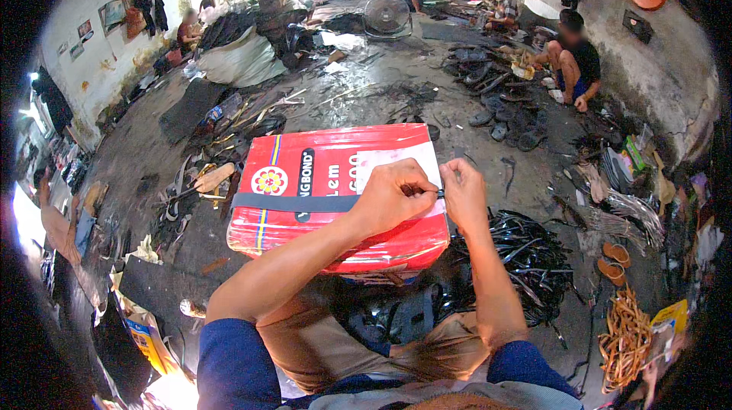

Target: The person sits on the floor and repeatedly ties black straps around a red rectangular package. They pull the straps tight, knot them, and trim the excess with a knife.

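In front of me stands a red box (263,238) wrapped in shiny clear film. A flat dark strap (267,202) lies across its top from the left edge and passes beneath my left forearm and hand. Near the right edge of the box, my left hand (395,193) is closed in a pinch, its wrist above the strap. My right hand (463,193) pinches just beside it at the box's edge. A small dark strip end shows between the fingertips of both hands; whether it belongs to the strap is hidden by my left hand.
A tangled heap of shiny black strips (526,265) lies right of the box. Farther right are tan sandals (612,263) and a bundle of tan strips (624,341). Dark footwear (499,105) is heaped beyond, beside a crouching person (576,59). A floor fan (386,15) stands far off.
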`<state>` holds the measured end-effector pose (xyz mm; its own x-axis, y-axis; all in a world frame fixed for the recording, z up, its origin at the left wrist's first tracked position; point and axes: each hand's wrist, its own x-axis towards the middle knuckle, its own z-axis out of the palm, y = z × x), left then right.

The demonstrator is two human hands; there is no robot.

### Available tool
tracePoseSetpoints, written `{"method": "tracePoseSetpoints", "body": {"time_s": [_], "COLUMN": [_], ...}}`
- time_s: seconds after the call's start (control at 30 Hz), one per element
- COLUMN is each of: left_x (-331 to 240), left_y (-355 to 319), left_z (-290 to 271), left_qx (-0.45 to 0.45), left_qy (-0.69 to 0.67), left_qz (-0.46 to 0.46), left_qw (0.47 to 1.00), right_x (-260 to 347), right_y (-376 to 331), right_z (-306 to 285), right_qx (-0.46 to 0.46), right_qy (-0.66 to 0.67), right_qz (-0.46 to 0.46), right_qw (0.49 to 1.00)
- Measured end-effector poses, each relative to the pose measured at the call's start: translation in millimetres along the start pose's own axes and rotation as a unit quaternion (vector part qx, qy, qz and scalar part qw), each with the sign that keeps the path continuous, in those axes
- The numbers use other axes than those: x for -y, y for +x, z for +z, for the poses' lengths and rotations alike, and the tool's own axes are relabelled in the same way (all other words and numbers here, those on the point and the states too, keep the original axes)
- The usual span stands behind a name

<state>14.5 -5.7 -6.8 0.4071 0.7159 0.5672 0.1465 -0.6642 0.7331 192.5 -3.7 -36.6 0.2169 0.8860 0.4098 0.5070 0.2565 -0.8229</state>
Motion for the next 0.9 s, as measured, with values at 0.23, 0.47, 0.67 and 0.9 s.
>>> {"method": "tracePoseSetpoints", "body": {"time_s": [0.23, 0.47, 0.67, 0.9], "left_x": [-4, -3, -2, -5], "left_y": [1, 8, 6, 12], "left_z": [1, 1, -1, 4], "left_qx": [0.009, 0.010, 0.009, 0.008], "left_qy": [-0.012, 0.006, -0.005, -0.011], "left_qz": [-0.052, -0.040, -0.042, -0.019], "left_qw": [0.999, 0.999, 0.999, 1.000], "right_x": [-117, -243, -276, -363], "right_y": [-40, -109, -128, -173], "right_z": [39, 54, 68, 64], "right_qx": [-0.034, -0.014, -0.029, -0.044], "right_qy": [0.054, -0.048, -0.061, -0.158], "right_qz": [0.093, 0.230, 0.260, 0.297], "right_qw": [0.994, 0.972, 0.963, 0.941]}}
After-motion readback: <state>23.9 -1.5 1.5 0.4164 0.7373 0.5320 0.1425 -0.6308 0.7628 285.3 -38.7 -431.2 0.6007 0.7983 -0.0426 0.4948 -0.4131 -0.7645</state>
